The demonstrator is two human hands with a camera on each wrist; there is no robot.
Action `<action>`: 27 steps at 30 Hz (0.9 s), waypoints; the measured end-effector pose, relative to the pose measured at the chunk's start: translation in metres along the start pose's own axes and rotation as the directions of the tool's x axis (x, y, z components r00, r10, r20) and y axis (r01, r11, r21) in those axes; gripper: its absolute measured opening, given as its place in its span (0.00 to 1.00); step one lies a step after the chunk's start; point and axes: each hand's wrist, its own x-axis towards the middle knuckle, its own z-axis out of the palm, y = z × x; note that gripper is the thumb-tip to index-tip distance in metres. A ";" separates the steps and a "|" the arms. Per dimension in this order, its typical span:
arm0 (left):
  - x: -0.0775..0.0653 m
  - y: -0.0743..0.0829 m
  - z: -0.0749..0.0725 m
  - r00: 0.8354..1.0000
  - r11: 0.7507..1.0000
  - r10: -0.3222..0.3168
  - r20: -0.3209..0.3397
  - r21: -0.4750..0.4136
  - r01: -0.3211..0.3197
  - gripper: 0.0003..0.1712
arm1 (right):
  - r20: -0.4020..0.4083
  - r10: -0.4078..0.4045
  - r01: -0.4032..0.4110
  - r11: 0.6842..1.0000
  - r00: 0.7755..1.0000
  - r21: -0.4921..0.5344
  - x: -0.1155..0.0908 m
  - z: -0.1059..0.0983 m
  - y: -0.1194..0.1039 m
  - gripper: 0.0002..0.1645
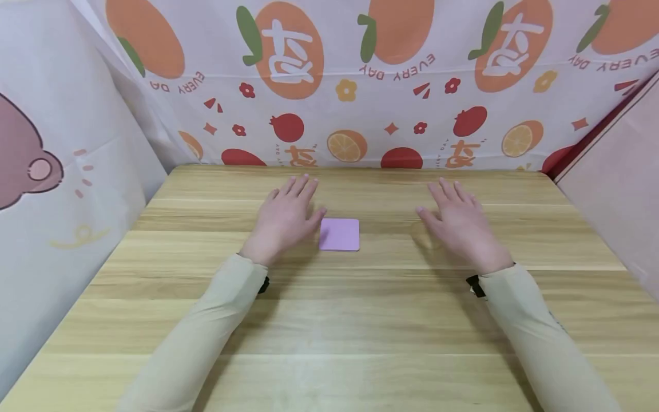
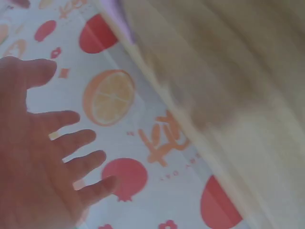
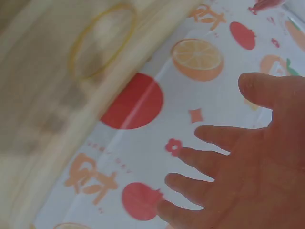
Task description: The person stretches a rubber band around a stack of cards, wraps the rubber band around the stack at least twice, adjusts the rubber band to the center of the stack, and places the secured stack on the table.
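A flat purple square with rounded corners (image 1: pixel 340 237) lies on the wooden table (image 1: pixel 350 320); its edge (image 2: pixel 118 19) also shows in the left wrist view. My left hand (image 1: pixel 285 220) hovers just left of it, fingers straight and spread, palm down, holding nothing. Farther right, my right hand (image 1: pixel 460 224) is held over the table with its fingers extended and nothing in them. Below that hand a thin yellow loop, like a rubber band (image 3: pixel 72 58), rests on the wood in the right wrist view. In the head view the hand mostly hides it.
Behind the table's far edge hangs a white cloth (image 1: pixel 319 114) printed with fruit. Another cloth (image 1: pixel 77 149) with a pink cartoon figure covers the left side, and a pale pink panel (image 1: pixel 618 166) stands at the right. Both forearms wear beige sleeves (image 1: pixel 206 320).
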 end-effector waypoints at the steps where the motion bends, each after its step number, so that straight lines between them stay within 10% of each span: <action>1: 0.001 -0.003 0.001 1.000 1.000 0.012 -0.013 -0.001 -0.012 0.41 | -0.008 0.000 0.000 1.000 1.000 0.003 0.001 0.001 0.005 0.46; 10: 0.011 -0.020 0.003 0.993 0.960 0.113 -0.019 -0.254 -0.114 0.42 | -0.117 -0.108 0.126 0.980 0.987 0.154 0.015 0.010 0.042 0.37; 18: 0.020 -0.023 0.009 0.961 0.875 0.172 0.218 -0.482 -0.047 0.39 | -0.232 -0.223 0.282 0.921 0.947 0.269 0.030 0.021 0.066 0.26; 27: 0.035 -0.028 0.017 0.919 0.820 0.244 0.311 -0.572 -0.024 0.36 | -0.095 -0.190 0.212 0.873 0.977 0.440 0.048 0.024 0.075 0.18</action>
